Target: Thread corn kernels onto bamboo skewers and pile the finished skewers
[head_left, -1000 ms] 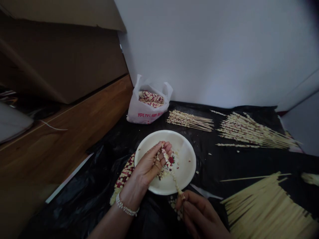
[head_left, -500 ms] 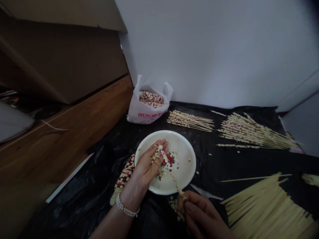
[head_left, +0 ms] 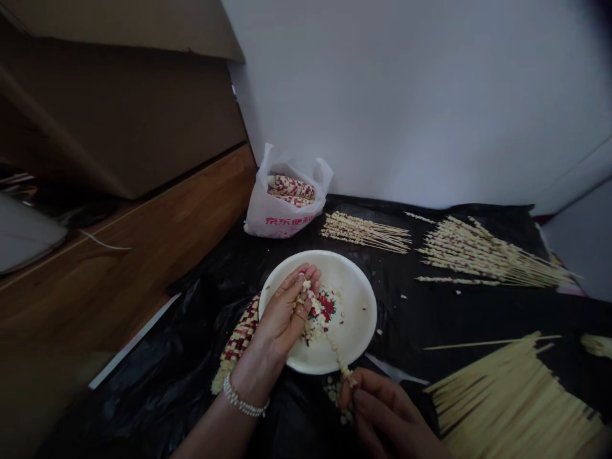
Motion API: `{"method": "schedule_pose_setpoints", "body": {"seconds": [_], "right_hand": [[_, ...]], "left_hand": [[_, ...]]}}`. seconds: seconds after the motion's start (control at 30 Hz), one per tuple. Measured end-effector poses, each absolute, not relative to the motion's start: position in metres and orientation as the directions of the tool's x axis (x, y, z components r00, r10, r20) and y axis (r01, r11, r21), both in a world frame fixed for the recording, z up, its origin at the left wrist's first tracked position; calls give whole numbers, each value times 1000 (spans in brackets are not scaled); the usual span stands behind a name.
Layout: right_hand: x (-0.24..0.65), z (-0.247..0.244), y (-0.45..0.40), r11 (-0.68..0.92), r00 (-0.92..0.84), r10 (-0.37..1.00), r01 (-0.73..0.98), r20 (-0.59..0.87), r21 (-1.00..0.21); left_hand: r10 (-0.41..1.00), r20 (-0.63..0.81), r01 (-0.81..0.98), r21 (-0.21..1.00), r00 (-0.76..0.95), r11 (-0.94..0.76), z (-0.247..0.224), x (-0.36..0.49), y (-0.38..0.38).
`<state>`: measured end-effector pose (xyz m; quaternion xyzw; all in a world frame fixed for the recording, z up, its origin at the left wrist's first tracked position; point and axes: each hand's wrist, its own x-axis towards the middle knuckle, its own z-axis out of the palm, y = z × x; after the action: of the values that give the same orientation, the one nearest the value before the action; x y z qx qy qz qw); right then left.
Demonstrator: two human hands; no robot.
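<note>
By the left hand (head_left: 285,315), its fingers half curled and its thumb bent inward, corn kernels (head_left: 302,298) are cupped beside the upper end of a kernel-threaded skewer (head_left: 343,364). The lower end is pinched by the right hand (head_left: 387,408); the skewer is slanted across the near rim of the white bowl (head_left: 356,312). Half a second ago, the left palm was opened wider. Loaded skewers (head_left: 478,252) are laid toward the black plastic sheet's (head_left: 399,338) far right corner.
</note>
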<state>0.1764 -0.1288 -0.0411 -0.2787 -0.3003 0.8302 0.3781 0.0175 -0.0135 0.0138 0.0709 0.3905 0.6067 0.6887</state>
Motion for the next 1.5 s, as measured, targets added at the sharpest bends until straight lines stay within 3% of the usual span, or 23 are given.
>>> {"method": "schedule_pose_setpoints", "body": {"seconds": [0.97, 1.3, 1.5], "right_hand": [[177, -43, -131, -542, -571, 792, -496, -215, -679], [177, -36, -132, -518, -550, 800, -434, -239, -737], [177, -35, -131, -522, -488, 815, -380, -314, -764]], "left_hand": [[892, -450, -745, 605, -28, 282, 11, 16, -13], [922, -386, -726, 645, -39, 239, 10, 16, -15], [857, -509, -800, 481, 79, 360, 16, 14, -11]]}}
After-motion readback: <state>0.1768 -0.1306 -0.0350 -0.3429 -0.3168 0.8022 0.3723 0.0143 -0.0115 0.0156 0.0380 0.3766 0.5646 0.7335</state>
